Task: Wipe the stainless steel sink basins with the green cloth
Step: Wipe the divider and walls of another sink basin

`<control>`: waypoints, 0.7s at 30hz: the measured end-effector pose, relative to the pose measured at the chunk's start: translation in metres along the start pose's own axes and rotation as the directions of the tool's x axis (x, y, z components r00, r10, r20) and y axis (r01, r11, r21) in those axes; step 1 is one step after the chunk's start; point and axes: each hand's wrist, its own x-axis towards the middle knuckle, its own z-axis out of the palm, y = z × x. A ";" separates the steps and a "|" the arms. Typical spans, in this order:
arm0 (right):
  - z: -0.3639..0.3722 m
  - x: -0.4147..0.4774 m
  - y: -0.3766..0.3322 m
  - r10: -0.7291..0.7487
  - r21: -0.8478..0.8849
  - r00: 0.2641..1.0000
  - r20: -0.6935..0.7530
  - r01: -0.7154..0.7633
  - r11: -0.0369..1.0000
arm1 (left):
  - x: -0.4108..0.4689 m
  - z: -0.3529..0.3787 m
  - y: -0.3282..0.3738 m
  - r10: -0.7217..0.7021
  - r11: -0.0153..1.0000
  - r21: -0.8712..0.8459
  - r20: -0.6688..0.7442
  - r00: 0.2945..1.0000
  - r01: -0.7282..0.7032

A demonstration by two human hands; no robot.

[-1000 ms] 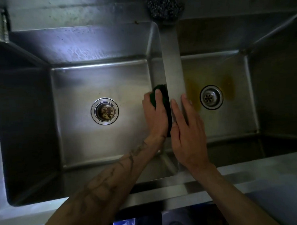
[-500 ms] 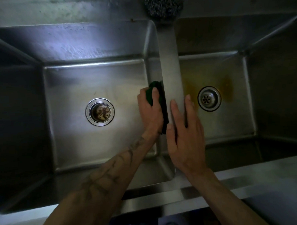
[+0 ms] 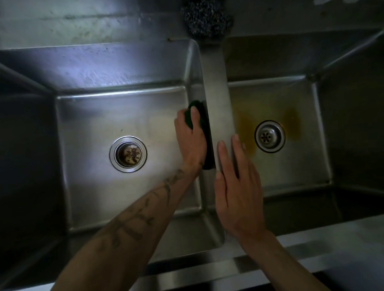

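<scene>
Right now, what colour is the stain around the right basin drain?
Yellowish-brown stain, patchy either side of the drain; head view.

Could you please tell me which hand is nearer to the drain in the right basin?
Right. The right hand lies flat on the divider beside the drain; the left hand holds the green cloth across the divider.

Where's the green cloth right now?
In the head view, the green cloth is in the left hand, against the left basin's right wall, just beside the middle divider.
</scene>
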 end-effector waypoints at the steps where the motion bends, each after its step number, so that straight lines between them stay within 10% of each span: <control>1: 0.000 0.000 0.000 0.003 0.002 1.000 -0.002 -0.003 1.000 | -0.002 -0.002 -0.010 -0.071 0.997 0.047 0.029 0.997 0.069; 4: 0.001 0.000 0.000 0.006 -0.002 1.000 -0.011 -0.006 1.000 | -0.014 -0.007 -0.023 -0.144 0.986 0.098 0.084 0.986 0.136; 11: 0.001 0.002 0.000 0.007 -0.006 1.000 -0.007 -0.007 1.000 | 0.029 0.003 0.036 0.190 0.975 -0.119 -0.010 0.982 -0.190; 17: 0.004 0.002 0.000 0.008 0.016 1.000 -0.021 -0.008 1.000 | 0.025 0.000 -0.011 -0.163 0.979 0.143 0.106 0.981 0.147; 21: 0.002 0.002 0.000 0.004 0.010 1.000 -0.023 -0.003 1.000 | 0.040 0.005 0.027 0.005 1.000 -0.023 0.036 0.999 -0.004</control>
